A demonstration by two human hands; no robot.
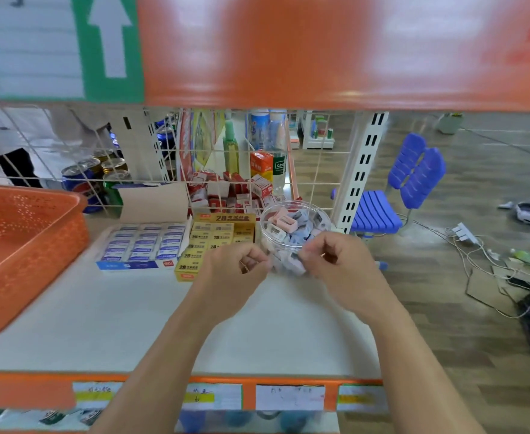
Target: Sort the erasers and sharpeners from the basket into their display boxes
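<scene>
Clear glossy plastic jar [266,233]. Left of the jar: printed cardboard yellow display box [219,236] and blue-white display box [138,245]; farther left, perforated orange plastic basket [38,255]. Beneath the jar, smooth matt shelf [100,308]; behind it, white-coated wire grid [244,180].

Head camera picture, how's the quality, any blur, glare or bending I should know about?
In the head view the orange shelf edge is blurred, with pale glare patches; the price labels at the bottom are smeared and unreadable; the middle is sharper, so the clear tub of sharpeners and yellow eraser box show well; the wide lens tilts the slotted upright.
</scene>
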